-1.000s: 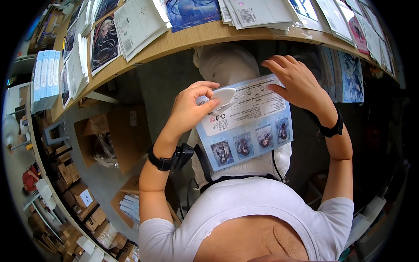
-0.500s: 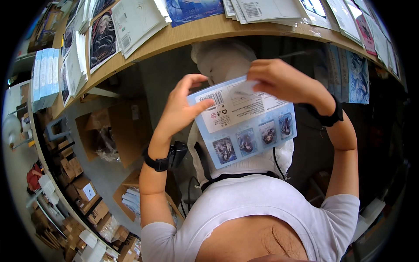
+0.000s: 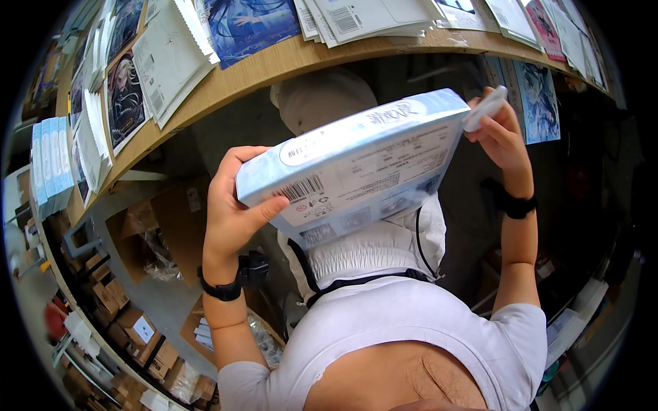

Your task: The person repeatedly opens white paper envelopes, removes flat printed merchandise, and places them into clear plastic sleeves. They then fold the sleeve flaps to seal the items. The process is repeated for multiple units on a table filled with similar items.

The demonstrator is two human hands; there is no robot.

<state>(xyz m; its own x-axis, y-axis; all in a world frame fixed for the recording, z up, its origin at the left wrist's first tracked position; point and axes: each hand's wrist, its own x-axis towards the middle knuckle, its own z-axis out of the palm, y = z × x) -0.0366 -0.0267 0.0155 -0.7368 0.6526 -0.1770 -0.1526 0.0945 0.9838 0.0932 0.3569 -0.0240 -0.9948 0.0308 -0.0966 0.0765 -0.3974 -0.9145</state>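
Note:
My left hand grips the left end of a pale blue, flat box, thumb on its back panel, which has a barcode, print and small pictures. The box is tilted, showing a long side with white oval labels. My right hand pinches a small white, rounded, flat object just beside the box's upper right corner; I cannot tell what the object is.
A curved-looking wooden table edge spans above, bearing white envelopes and illustrated cards. Blue boxes stand at left, more at right below the tabletop. Open cardboard boxes and shelved cartons are lower left.
The white object has passed from my left hand to my right, which has moved out to the box's right corner. The box has tilted, bringing its long side into view.

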